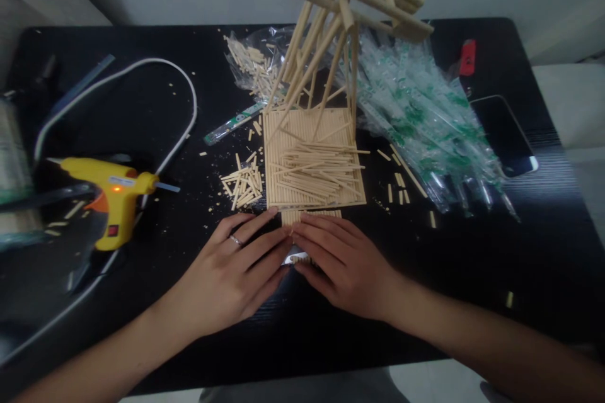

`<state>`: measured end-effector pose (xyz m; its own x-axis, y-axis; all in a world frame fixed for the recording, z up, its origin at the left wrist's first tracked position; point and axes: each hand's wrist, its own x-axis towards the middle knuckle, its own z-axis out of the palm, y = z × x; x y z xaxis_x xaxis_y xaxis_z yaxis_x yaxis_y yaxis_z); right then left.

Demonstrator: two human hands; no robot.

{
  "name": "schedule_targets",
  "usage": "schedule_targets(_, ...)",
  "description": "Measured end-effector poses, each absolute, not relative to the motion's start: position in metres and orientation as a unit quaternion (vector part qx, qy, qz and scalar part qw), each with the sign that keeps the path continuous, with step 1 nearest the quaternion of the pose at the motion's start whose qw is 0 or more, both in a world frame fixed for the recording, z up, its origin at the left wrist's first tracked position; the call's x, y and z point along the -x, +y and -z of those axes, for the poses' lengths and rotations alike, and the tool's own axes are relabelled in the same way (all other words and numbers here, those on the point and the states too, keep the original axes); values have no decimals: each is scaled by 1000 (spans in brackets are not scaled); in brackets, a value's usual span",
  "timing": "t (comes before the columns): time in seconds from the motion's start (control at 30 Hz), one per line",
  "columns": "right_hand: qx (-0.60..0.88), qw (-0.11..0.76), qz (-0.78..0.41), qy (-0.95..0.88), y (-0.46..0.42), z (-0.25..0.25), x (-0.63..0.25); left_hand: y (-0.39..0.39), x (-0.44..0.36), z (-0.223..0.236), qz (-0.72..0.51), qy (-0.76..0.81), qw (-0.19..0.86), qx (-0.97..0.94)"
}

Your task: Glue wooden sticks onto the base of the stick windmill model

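At the front middle lies a small panel of short wooden sticks [312, 217], partly hidden under my fingers. My left hand [246, 264] is at its left side, fingers bent inward and tips closed in on the panel; one finger wears a ring. My right hand [343, 258] covers its right part, with fingers on top and the thumb at the near edge. The fingertips of both hands almost meet. Something white and shiny [289, 258] shows beneath. Just beyond is a square mat of wooden sticks [312, 119], with a heap of loose sticks [316, 170] on it.
A tall stick frame [326, 12] rises over the mat's back. A yellow hot glue gun [113, 195] with a lit orange light and white cable is left. Cut stick pieces [243, 182] lie beside the mat. Right are plastic wrappers [416, 107], a phone [503, 132] and a red object [467, 56].
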<state>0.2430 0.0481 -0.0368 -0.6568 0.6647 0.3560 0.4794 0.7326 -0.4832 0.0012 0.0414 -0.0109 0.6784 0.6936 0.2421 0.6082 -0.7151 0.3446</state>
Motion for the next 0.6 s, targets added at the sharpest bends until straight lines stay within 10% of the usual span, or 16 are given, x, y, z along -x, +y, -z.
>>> schedule_targets(0.6, 301, 270, -170, -899, 50, 39, -243, 40, 1, 15, -187, 357, 113, -908)
